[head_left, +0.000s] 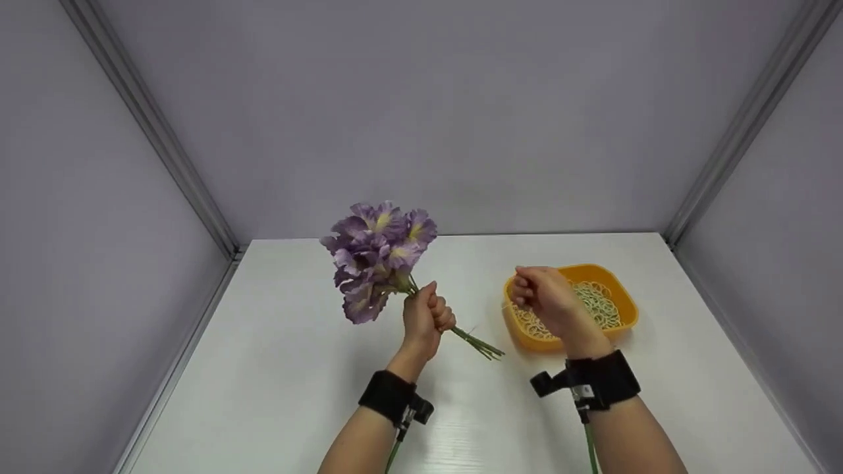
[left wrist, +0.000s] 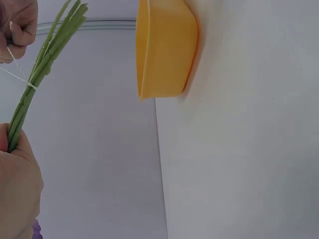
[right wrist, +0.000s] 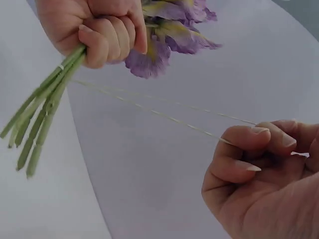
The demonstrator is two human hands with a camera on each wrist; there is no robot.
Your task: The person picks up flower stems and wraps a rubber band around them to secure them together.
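My left hand point(head_left: 428, 319) grips a bunch of purple flowers point(head_left: 379, 253) by the green stems, blooms tilted up to the left. The stem ends point(right wrist: 37, 134) stick out below the fist, toward the right. A thin pale rubber band point(right wrist: 172, 118) loops round the stems just below the left fist. My right hand point(head_left: 553, 299) holds the far end of this band with curled fingers, drawn out into two taut strands. In the head view the right hand is above the yellow basket point(head_left: 625, 296), hiding part of it.
Inside the basket lie many pale rubber bands point(head_left: 596, 306). It stands on the right of the white table point(head_left: 276, 368). Grey panels point(head_left: 421, 118) enclose the table at the back and both sides. Each wrist wears a black strap point(head_left: 388, 395) with a green cable.
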